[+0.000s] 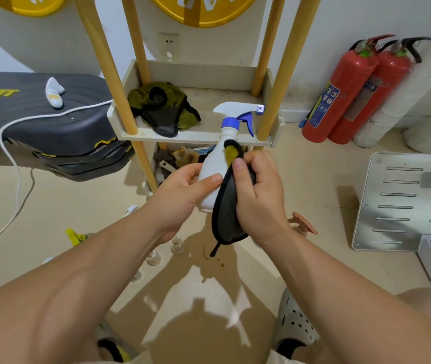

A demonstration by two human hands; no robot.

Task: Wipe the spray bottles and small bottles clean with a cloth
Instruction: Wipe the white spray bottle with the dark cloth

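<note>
My left hand (183, 193) grips a white spray bottle (215, 156) with a blue collar and trigger, held upright in front of the shelf. My right hand (259, 198) holds a dark grey cloth (226, 214) with black trim and a yellow-green patch, pressed against the bottle's right side. Several small bottles (154, 257) stand on the floor below my left forearm. A yellow-topped bottle (76, 236) lies further left. A brown spray head (305, 225) shows just behind my right wrist.
A cream shelf unit (193, 136) with wooden posts holds a heap of olive and black cloths (163, 107). Two red fire extinguishers (345, 93) stand at the right wall. A metal plate (403, 203) lies on the floor at right. Black mats (51, 127) and a white cable are at left.
</note>
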